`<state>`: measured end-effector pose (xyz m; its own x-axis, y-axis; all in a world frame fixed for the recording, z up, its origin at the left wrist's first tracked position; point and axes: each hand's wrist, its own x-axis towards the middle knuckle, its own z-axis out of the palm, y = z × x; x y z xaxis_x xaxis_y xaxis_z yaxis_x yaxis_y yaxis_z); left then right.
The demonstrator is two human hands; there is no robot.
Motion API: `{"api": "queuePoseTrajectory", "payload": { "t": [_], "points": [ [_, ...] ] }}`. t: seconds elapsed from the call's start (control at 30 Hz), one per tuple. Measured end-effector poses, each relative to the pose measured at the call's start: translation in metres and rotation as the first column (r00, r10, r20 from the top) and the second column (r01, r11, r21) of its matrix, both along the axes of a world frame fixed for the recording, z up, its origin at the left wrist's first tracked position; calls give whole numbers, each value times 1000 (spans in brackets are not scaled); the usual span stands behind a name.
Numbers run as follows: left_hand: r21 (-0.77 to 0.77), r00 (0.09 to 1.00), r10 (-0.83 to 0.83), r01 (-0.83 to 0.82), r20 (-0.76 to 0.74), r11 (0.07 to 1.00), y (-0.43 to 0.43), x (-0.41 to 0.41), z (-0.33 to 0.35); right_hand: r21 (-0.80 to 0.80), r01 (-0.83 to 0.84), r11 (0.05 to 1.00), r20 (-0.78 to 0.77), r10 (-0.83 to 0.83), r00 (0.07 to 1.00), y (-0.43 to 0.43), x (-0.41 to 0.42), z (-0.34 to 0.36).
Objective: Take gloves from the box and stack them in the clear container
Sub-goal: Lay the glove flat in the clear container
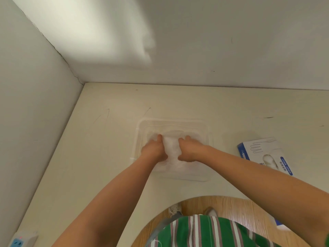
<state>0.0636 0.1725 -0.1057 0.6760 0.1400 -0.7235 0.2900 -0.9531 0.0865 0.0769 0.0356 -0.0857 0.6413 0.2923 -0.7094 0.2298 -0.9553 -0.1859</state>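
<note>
A clear plastic container (pixel 203 127) sits on the cream table, a little right of centre. Thin translucent gloves (pixel 171 146) lie inside it. Both hands reach down into the container. My left hand (pixel 154 149) presses on the left side of the gloves with its fingers pointing away from me. My right hand (pixel 189 148) rests on the right side of the gloves; its fingers look bent down onto them, and I cannot tell whether they pinch the plastic. The white and blue glove box (pixel 263 154) lies to the right of the container, partly behind my right forearm.
White walls close the table (pixel 89 139) in at the left and at the back. A power strip (pixel 19 240) lies at the near left corner. The table's near edge curves around my body, with wooden floor (pixel 231 207) below.
</note>
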Motion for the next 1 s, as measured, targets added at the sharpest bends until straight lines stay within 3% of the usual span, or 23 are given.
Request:
{"api": "queuePoseTrajectory", "payload": {
  "t": [0.07, 0.17, 0.27, 0.37, 0.53, 0.7, 0.8, 1.0],
  "points": [
    [105, 986, -89, 74, 144, 992, -5, 2, 18, 119, -50, 992, 165, 30, 986, -7, 1, 18],
    [147, 905, -107, 50, 411, 988, -22, 5, 45, 387, -5, 922, 338, -136, 931, -28, 3, 46],
    [64, 766, -65, 31, 640, 997, -48, 5, 63, 557, 35, 830, 407, -310, 859, -62, 3, 62],
    [-90, 689, 5, 87, 724, 992, -91, 1, 78, 608, 136, 782, 407, -454, 793, -111, -4, 62],
    [-323, 762, 31, 237, 647, 916, -177, -12, 75, 481, 339, 808, 377, -540, 753, -197, -34, 44],
    [-371, 872, -121, 322, 474, 871, -234, -32, 44, 276, 472, 838, 305, -542, 783, -261, -73, 14],
    [-389, 900, -202, 357, 385, 849, -250, -43, 26, 240, 447, 862, 268, -501, 823, -275, -89, 0],
    [-438, 932, -195, 319, 305, 840, -271, -55, 12, 218, 376, 900, 325, -431, 842, -270, -95, -11]
  ]
}}
